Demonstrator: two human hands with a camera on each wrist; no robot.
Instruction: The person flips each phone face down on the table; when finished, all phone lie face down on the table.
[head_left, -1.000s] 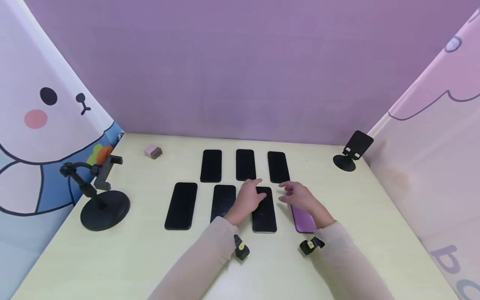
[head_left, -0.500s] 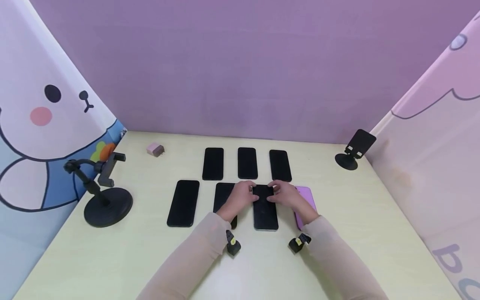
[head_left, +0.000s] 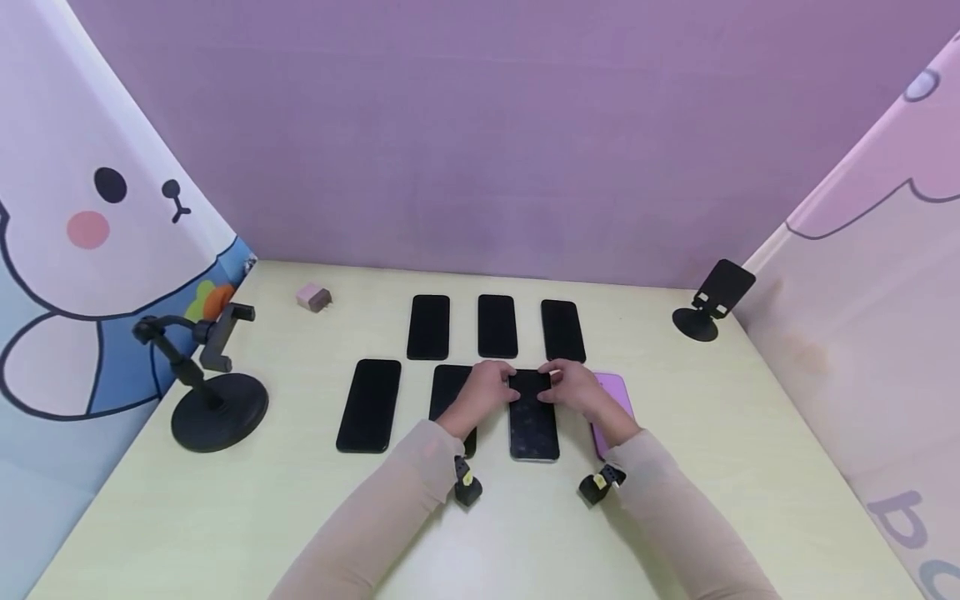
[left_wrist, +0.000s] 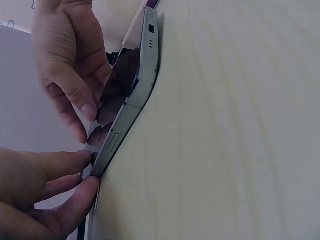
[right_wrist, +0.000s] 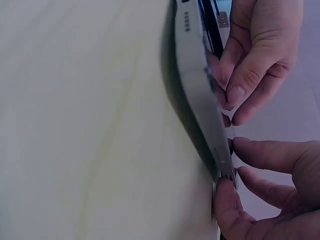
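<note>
A dark-screened smartphone [head_left: 534, 429] with a pale metal frame lies face up in the front row, its long side toward the wrists' inner sides. My left hand [head_left: 483, 392] pinches its far left corner between thumb and fingers. Opposite, my right hand [head_left: 577, 390] holds the far right corner the same way. In the left wrist view, the phone's frame [left_wrist: 125, 112] shows its port end and side, with thumb and fingertip at the corner. The right wrist view has the fingers [right_wrist: 270, 155] at the other corner, and a shadow under the phone's edge [right_wrist: 200, 85].
Partly under my left wrist lies another black phone [head_left: 450, 383]; a purple phone [head_left: 615, 387] is beneath my right wrist. One more phone [head_left: 369, 406] sits left, with three behind, including this one [head_left: 497, 326]. Stands [head_left: 220, 412] [head_left: 696, 324] and a charger [head_left: 313, 297] stand around.
My right hand has moved left from above the purple phone to the far right corner of the pale-framed phone. My left hand has drawn back slightly to its far left corner.
</note>
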